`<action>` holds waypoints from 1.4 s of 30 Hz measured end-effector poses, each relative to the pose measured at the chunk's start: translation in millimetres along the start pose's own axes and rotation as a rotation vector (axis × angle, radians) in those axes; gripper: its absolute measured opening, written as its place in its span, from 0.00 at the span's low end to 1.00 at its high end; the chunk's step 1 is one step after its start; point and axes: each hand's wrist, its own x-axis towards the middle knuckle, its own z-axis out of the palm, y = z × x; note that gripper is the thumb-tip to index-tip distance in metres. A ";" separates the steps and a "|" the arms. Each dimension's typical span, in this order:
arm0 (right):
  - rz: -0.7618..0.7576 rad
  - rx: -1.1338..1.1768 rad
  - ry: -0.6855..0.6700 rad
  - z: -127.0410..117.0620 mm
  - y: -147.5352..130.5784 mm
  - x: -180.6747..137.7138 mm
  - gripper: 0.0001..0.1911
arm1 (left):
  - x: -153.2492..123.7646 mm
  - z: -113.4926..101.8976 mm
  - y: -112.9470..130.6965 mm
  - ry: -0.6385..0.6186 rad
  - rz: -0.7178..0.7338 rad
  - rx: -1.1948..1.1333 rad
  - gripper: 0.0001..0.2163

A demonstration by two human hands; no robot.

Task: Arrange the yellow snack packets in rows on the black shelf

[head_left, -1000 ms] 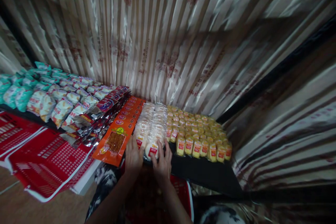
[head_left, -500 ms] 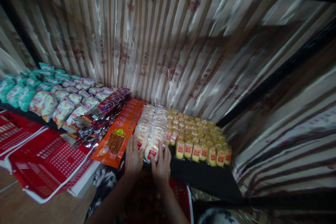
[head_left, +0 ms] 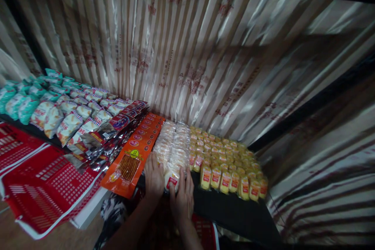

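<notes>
Two columns of white round buns in clear wrappers lie on a black shelf board, the front one showing a red label. My left hand rests along the front left side of these buns, fingers stretched forward, covering part of the left column. On the opposite side, my right hand has its fingers extended along the right edge, with the thumb at the front bun's label. Directly left of my left hand lies a long orange snack packet with a window showing brown sticks. Rows of small yellow packaged cakes stand to the right.
Dark shiny packets overlap left of the orange one, followed by white snack bags and teal bags. Red baskets sit below at left. A striped curtain hangs behind; black shelf board shows at the front right.
The view has shifted slightly, and the goods appear a little lower. My left hand has edged inward over the left column's front, covering a red label seen before. My right hand stays beside the buns.
</notes>
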 end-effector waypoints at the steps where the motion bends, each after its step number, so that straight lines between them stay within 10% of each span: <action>1: 0.005 0.000 -0.003 -0.2 -0.3 0.1 0.33 | -0.3 -0.2 0.2 -0.001 -0.002 0.009 0.22; 9: 0.027 0.010 -0.033 0.2 0.6 -0.5 0.31 | 8.3 -9.7 -2.1 0.091 0.173 0.073 0.23; 42: 0.049 0.020 0.019 -4.0 -7.6 -0.5 0.33 | 4.3 -17.8 -8.3 -0.024 0.145 -0.024 0.26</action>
